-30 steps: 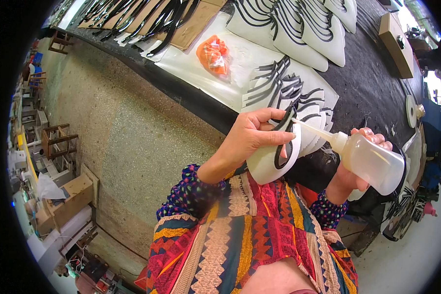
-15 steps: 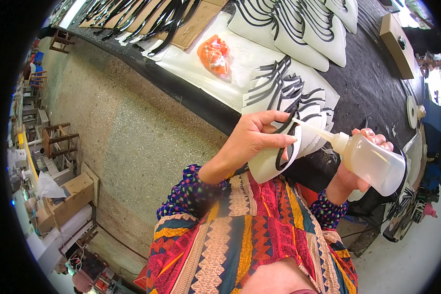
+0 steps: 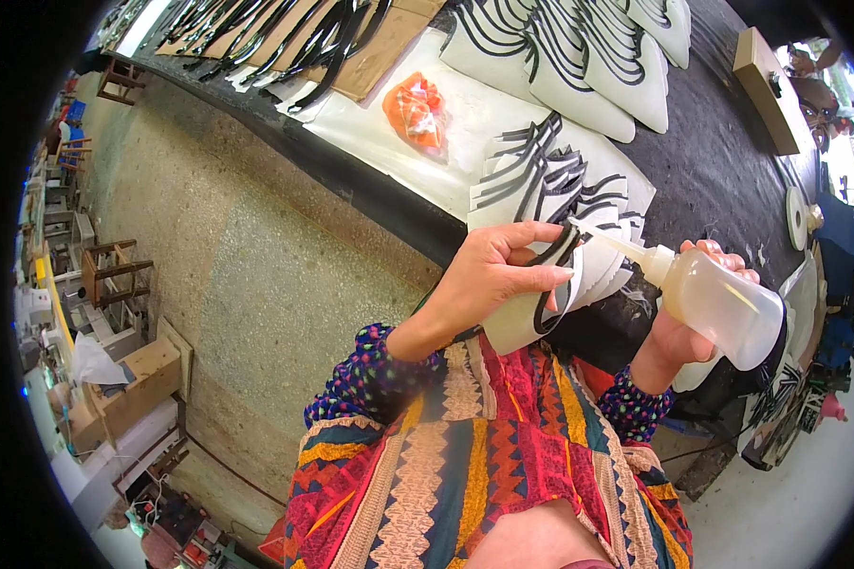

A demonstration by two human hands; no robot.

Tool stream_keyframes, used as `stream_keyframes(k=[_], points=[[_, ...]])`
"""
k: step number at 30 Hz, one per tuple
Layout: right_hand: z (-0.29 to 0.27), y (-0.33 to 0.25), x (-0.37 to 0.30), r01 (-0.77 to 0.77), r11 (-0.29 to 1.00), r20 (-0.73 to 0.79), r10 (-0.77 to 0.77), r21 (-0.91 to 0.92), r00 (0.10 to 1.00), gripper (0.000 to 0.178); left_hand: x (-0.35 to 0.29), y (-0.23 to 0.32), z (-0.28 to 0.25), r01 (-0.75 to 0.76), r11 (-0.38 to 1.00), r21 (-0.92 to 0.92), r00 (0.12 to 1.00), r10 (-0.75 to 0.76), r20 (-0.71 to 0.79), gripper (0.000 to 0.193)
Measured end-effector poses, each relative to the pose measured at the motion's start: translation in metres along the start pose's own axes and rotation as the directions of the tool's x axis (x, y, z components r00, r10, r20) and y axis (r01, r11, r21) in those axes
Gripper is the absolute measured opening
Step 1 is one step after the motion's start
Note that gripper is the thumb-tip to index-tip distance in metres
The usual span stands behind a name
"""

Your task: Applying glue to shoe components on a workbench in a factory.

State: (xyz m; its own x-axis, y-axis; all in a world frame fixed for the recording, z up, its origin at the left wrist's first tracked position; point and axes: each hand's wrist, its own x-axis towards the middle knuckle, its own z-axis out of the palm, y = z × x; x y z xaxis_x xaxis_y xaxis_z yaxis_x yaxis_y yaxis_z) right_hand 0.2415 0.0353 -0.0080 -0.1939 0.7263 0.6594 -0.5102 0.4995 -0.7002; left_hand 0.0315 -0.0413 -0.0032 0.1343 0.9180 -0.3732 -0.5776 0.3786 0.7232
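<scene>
My left hand [image 3: 496, 273] pinches a white shoe-upper piece [image 3: 514, 325] with black edging between thumb and fingers, over the table's near edge. In my right hand [image 3: 685, 332] lies a translucent squeeze bottle [image 3: 728, 311], tilted so its long thin nozzle points left. The nozzle tip meets or nearly meets the black edging beside my left fingertips; exact contact is too small to tell. Cloudy pale liquid shows inside the bottle. Just beyond my hands, a fanned stack of similar white pieces with black trim [image 3: 517, 185] lies on a white sheet.
Farther back are larger white pieces with black edging [image 3: 579, 90]. An orange item in a clear plastic bag [image 3: 416, 112] lies left of the stack. Black strips [image 3: 285, 38] hang over cardboard at the far left. A cardboard box [image 3: 767, 90] and a white roll [image 3: 797, 218] stand right.
Both hands keep their hold. The held piece has turned slightly, and the nozzle tip has shifted a little along its black edge.
</scene>
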Motion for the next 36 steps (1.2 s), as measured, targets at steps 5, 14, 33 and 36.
stream_keyframes(k=[5,14,33,36], points=[[-0.002,0.001,0.003,0.007,1.0,-0.032,-0.006,0.027,0.999,0.079,0.001,0.001,0.0,-0.021,0.999,0.04,1.0,0.02,0.013,0.032],[-0.001,0.003,0.005,0.0,1.0,-0.045,0.0,-0.002,0.999,0.077,0.002,-0.002,0.001,-0.043,0.997,0.058,0.999,0.043,0.001,0.032],[0.013,0.049,0.056,0.239,0.97,-0.082,-0.236,0.036,0.968,0.077,0.033,0.064,-0.009,-0.315,0.887,0.339,0.949,0.303,0.089,0.029],[0.015,0.056,0.066,0.286,0.953,-0.164,-0.267,0.104,0.95,0.079,0.033,0.079,-0.005,-0.315,0.873,0.371,0.949,0.302,0.096,0.028]])
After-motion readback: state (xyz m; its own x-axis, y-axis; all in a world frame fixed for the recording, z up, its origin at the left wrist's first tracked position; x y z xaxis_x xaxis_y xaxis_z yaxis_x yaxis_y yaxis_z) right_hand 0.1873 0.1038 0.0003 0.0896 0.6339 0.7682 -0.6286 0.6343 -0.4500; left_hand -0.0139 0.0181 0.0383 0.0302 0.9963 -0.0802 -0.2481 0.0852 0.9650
